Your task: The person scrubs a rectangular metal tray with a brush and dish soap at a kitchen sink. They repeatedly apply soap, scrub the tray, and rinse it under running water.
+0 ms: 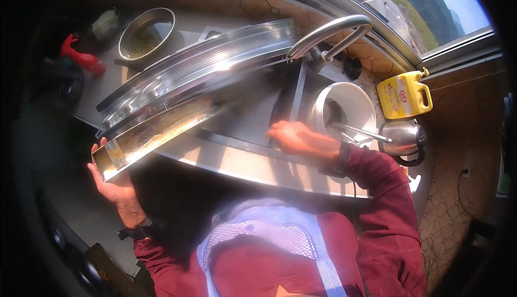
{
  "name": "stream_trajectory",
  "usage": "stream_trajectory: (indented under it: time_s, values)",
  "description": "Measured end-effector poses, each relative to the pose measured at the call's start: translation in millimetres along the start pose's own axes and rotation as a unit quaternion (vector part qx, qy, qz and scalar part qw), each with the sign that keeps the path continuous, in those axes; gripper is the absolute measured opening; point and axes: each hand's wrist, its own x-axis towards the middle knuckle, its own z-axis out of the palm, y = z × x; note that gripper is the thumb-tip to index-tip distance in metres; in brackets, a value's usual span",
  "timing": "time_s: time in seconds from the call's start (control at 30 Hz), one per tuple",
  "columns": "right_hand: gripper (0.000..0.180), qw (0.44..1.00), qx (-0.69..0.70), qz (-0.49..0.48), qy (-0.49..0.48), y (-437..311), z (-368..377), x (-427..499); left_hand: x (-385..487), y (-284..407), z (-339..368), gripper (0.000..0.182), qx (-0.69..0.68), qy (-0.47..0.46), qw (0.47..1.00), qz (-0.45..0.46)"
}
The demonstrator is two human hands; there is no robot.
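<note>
My left hand (115, 179) cradles the near left end of a long, narrow metal trough (161, 137), its thumb and fingers on opposite sides. Brownish-yellow patches cover the trough's inside, and its far end reaches over the sink basin (248, 125). My right hand (288, 135) is curled above the basin's front right part; whether it holds anything is hidden. Just behind the trough lies a long shiny metal rack (226, 60) with ridged surfaces, slanting across the sink. Three round metal rings (153, 89) show at its left end.
A curved faucet (335, 30) rises behind the sink. To the right stand a white bucket (365, 99) with metal-handled utensils, a yellow detergent jug (389, 97) and a steel kettle (398, 139). A pot (171, 26) of liquid and a red bottle (87, 60) are at left.
</note>
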Motion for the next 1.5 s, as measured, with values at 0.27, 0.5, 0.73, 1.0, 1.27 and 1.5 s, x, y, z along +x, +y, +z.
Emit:
stream_trajectory:
  time_s: [0.27,0.5,0.73,1.0,1.27,1.5]
  values:
    - [0.029,0.935,-0.204,0.164,-0.24,100,76,151,7,1,10,0.057,-0.008,-0.007,1.0,0.014]
    - [0.031,0.898,-0.337,0.12,-0.257,158,123,166,8,-6,5,0.054,0.006,0.025,0.999,0.028]
    - [0.026,0.893,-0.346,0.149,-0.245,149,145,164,7,-5,-6,0.05,-0.009,-0.047,0.999,0.021]
    - [0.018,0.938,-0.207,0.234,-0.148,93,72,133,11,-13,-40,0.045,-0.019,-0.066,0.998,0.002]
    - [0.035,0.953,0.006,0.249,0.173,4,0,65,14,-19,-58,0.046,-0.012,-0.074,0.997,0.01]
    - [0.02,0.954,-0.013,0.265,0.142,7,6,84,10,-26,-79,0.047,-0.016,-0.082,0.996,-0.008]
